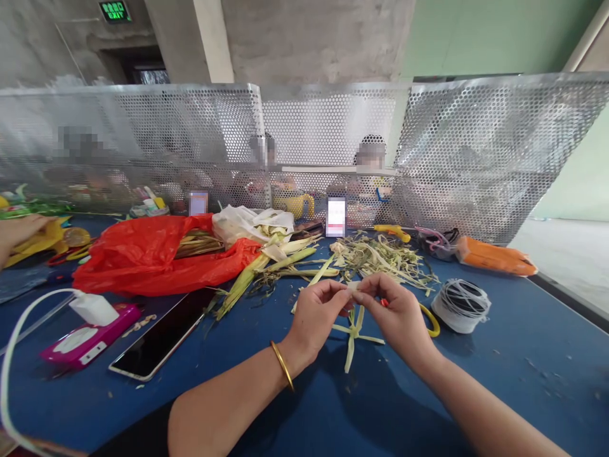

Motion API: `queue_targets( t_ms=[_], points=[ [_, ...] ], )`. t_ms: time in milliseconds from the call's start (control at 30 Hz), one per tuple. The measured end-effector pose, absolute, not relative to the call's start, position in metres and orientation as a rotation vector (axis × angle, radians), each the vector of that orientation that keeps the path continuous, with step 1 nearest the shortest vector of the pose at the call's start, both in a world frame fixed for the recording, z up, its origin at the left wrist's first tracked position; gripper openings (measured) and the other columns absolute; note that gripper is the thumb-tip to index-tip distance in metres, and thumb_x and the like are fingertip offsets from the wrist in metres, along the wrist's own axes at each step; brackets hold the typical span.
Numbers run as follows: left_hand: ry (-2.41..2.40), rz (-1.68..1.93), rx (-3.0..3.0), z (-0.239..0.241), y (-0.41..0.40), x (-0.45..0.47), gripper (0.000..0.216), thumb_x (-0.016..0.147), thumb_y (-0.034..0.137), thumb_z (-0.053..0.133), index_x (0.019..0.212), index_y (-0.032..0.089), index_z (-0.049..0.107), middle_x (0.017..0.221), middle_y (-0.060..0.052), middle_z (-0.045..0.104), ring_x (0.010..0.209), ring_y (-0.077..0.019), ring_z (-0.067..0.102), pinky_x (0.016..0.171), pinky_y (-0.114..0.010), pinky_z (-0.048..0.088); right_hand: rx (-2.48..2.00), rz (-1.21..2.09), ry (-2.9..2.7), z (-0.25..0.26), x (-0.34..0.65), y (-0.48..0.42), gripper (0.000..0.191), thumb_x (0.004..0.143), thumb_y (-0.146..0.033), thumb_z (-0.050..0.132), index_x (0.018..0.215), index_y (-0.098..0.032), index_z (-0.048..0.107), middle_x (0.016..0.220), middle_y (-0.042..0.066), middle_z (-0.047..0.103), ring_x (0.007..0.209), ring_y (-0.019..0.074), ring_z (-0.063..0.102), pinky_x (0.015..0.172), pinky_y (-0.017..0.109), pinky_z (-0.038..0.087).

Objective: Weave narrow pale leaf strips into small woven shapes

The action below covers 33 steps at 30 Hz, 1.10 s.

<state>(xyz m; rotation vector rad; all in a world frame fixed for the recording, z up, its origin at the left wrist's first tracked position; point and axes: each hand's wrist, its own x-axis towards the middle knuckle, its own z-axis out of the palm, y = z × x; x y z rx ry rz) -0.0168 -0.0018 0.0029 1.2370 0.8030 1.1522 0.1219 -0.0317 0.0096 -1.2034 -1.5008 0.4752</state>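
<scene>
Left hand (318,315), right hand (398,315) on strip (351,353)

1. At eleven o'clock, high on the concrete wall: green lit sign (115,10), pale letters reading "EXIT", small and soft.
2. Toward twelve o'clock, against the mesh screen: white card (336,217) with a red band, blurred out, nothing legible.
3. Nearer eleven o'clock, by the same screen: smaller card (198,203), likewise blurred.
4. At eight o'clock: white label on the pink power bank (88,339), print too small to read.

table (523,381): blue, scattered crumbs
frame left: red bag (143,257), phone (162,343), pink power bank (90,339)
frame right: cord spool (460,306), leaf strips (380,254)
</scene>
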Motion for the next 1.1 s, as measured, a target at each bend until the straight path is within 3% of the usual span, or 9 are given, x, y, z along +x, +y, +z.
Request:
queue_targets(
  t_ms=[167,500,867,1100],
  points=[
    [0.826,1.135,1.274,-0.0006,-0.0016,-0.0153,0.017,0.076,0.032,0.065,0.07,0.016,0.066,0.066,-0.001,0.064,0.062,-0.0129,0.058,0.06,-0.024,0.049,-1.22,0.459,-1.527,0.0056,0.1222,-0.0306,0.011,0.083,-0.027,0.06,0.075,-0.02,0.056,0.068,-0.001,0.061,0.063,0.014,0.057,0.059,0.024,0.046],
    [0.848,1.063,1.009,0.0022,-0.0029,-0.0137,0.027,0.067,0.038,0.072,0.063,0.013,0.063,0.058,0.001,0.058,0.051,-0.0084,0.05,0.052,-0.021,0.045,-1.172,-0.147,-1.984,0.006,0.1283,-0.0328,0.011,0.092,-0.02,0.049,0.091,-0.022,0.06,0.083,0.003,0.067,0.077,0.0179,0.059,0.074,0.031,0.041],
    [0.794,1.141,1.045,0.0032,-0.0005,-0.0153,0.018,0.066,0.03,0.074,0.071,0.014,0.068,0.065,-0.001,0.063,0.062,-0.0123,0.058,0.056,-0.023,0.05,-1.183,0.356,-1.594,0.0033,0.1241,-0.0294,0.008,0.084,-0.026,0.06,0.077,-0.021,0.06,0.086,0.003,0.068,0.085,0.0191,0.062,0.076,0.03,0.047],
    [0.79,1.226,1.25,0.0037,-0.002,-0.0167,0.011,0.071,0.027,0.069,0.073,0.016,0.07,0.066,-0.001,0.067,0.063,-0.0129,0.06,0.06,-0.023,0.051,-1.198,0.613,-1.354,0.0039,0.1229,-0.0276,0.016,0.075,-0.031,0.068,0.079,-0.019,0.059,0.073,0.001,0.064,0.07,0.0162,0.06,0.066,0.028,0.048]
  ],
)
